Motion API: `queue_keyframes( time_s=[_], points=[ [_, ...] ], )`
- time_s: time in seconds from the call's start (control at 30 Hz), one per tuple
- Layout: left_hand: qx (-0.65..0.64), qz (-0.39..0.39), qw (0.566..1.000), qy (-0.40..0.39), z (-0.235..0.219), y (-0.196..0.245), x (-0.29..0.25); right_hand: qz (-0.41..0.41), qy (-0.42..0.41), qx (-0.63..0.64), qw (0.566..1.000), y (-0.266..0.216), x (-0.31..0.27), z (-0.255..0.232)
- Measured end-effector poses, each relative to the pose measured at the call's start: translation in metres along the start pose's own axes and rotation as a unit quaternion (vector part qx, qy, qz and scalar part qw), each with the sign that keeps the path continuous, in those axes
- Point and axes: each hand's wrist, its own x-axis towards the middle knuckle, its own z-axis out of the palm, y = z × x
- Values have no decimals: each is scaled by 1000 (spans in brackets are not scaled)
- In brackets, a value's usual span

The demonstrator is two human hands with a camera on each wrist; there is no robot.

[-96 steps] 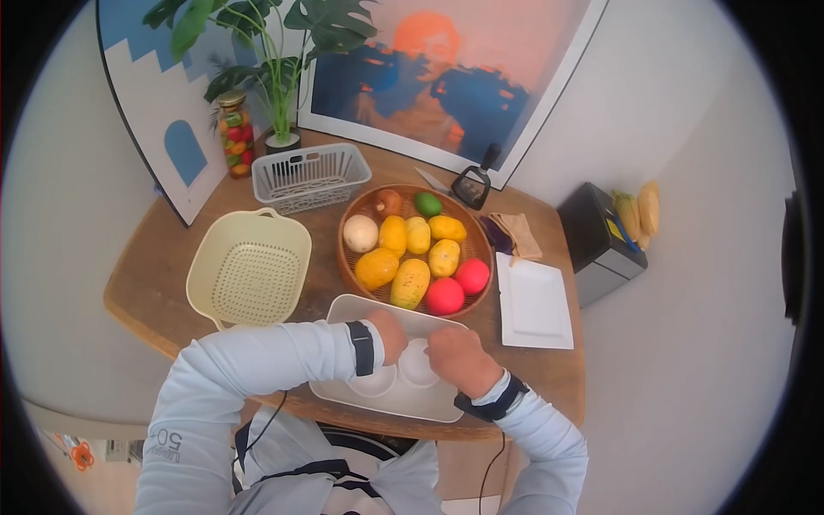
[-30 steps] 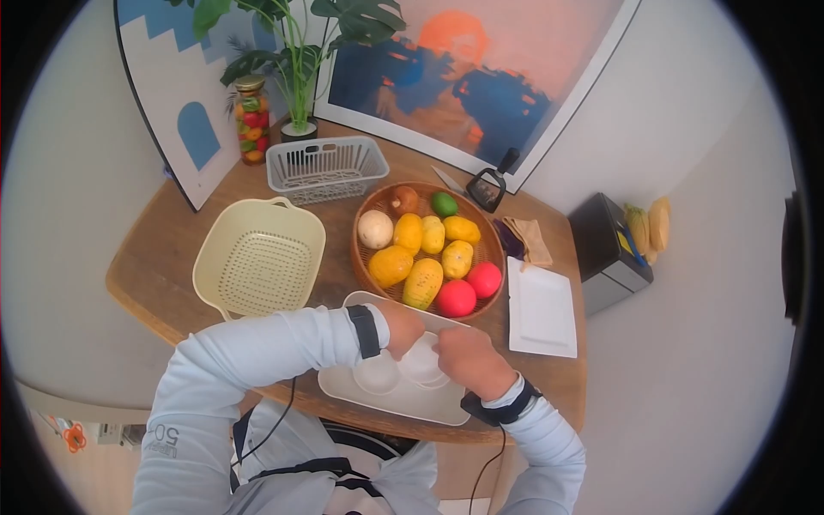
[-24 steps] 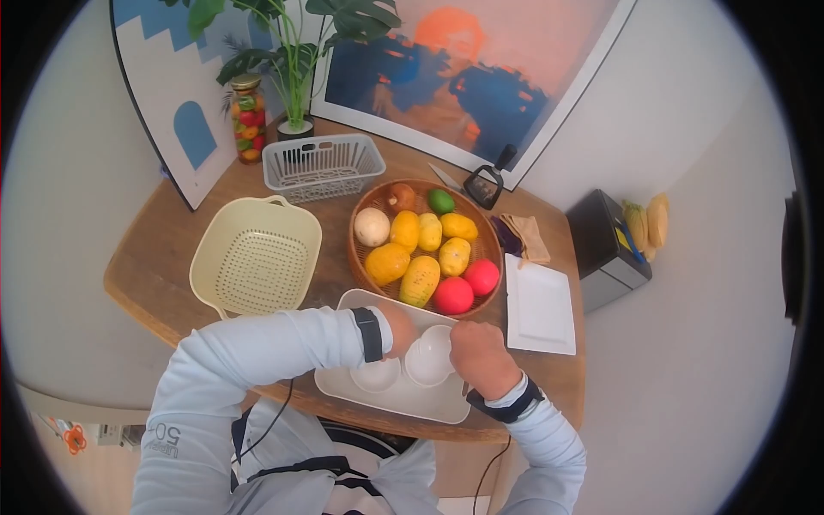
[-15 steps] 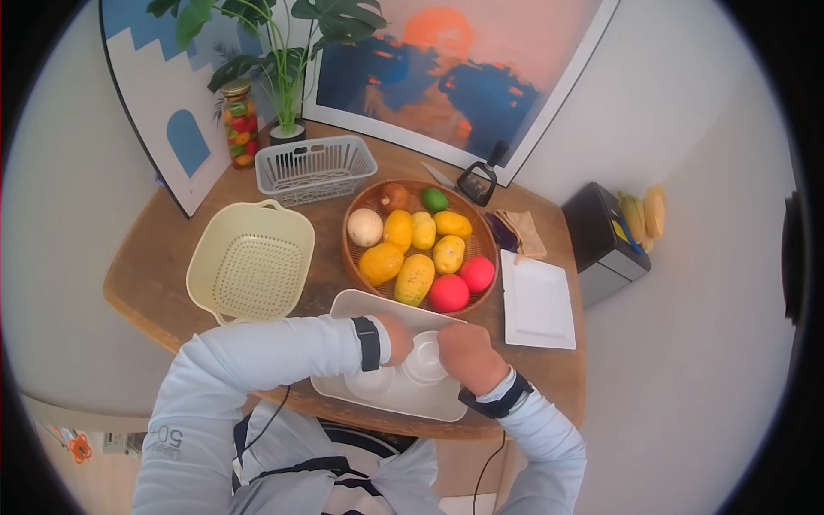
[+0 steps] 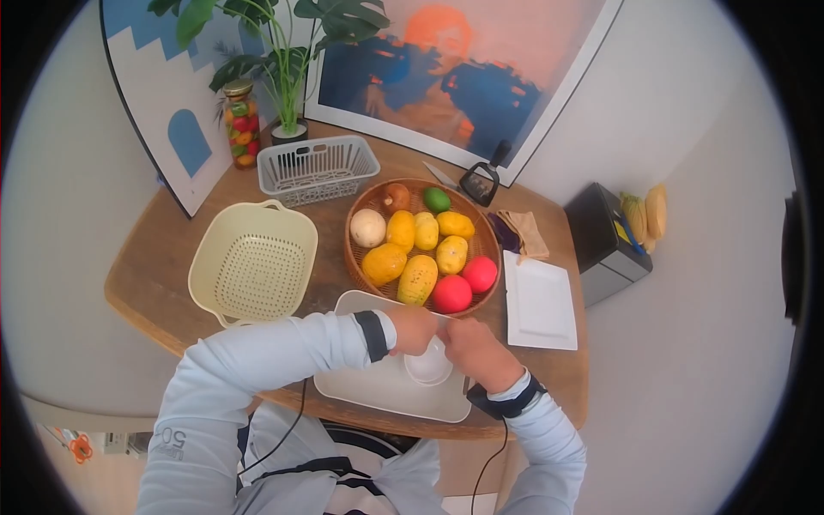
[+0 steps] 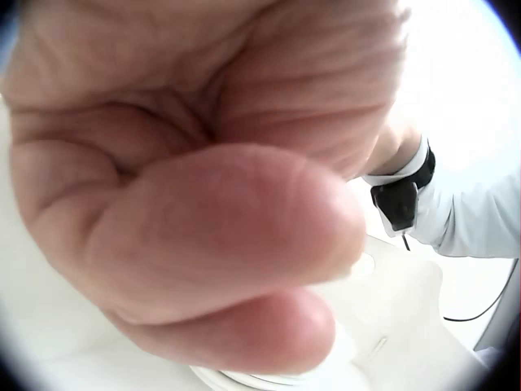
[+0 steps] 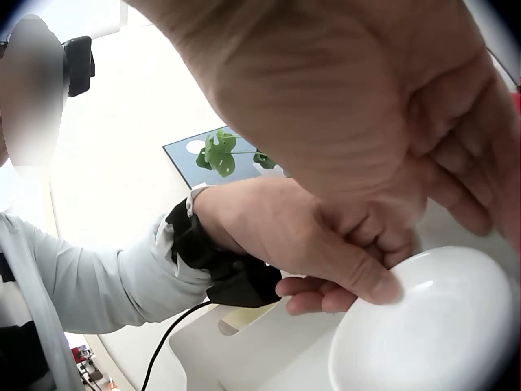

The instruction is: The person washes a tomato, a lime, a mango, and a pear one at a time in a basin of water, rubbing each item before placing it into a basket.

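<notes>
White bowl (image 5: 428, 366): small, round, glossy, sitting in the right half of the white rectangular tray (image 5: 365, 395) at the near edge of the tabletop (image 5: 154, 257). Only one bowl shows in the tray from the head view; whether a second is nested beneath it cannot be told. Progress, as judged: the bowl is down in the tray with both hands on it, so the placing looks nearly done, and letting go is what remains. Orientation: mouth up toward the head camera; being round it has no long axis across the tabletop, and its axis of symmetry runs vertical. The right wrist view shows the rim (image 7: 423, 326) level or slightly tilted. Tray: long axis running left to right along the tabletop edge. Left hand (image 5: 414, 330): at the bowl's far left rim, fingers curled over the edge, grip closed on the bowl as the right wrist view shows. Right hand (image 5: 474, 350): at the bowl's right side, fingers bent against it, grip apparently closed on the bowl, though the contact is partly hidden. Other items, in order of size: cream colander (image 5: 252, 264) to the left; woven basket (image 5: 487, 249) of fruit beyond the tray; white square plate (image 5: 538, 302) to the right; grey wire basket (image 5: 318, 170) farther back.
</notes>
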Motion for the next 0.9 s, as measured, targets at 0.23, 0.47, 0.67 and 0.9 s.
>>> queue_keyframes(
  time_s=[0.23,0.47,0.67,0.9],
  points=[
    [80,68,988,113,26,-9,1,-13,-184,-10,983,0,4,10],
    [-122,-21,990,-69,23,-11,9,-59,-206,49,976,19,16,27],
    [-121,-35,985,-121,15,-15,1,48,-290,205,934,-12,16,15],
    [133,23,991,-22,8,-23,-9,23,-231,155,960,-32,22,22]
  ],
)
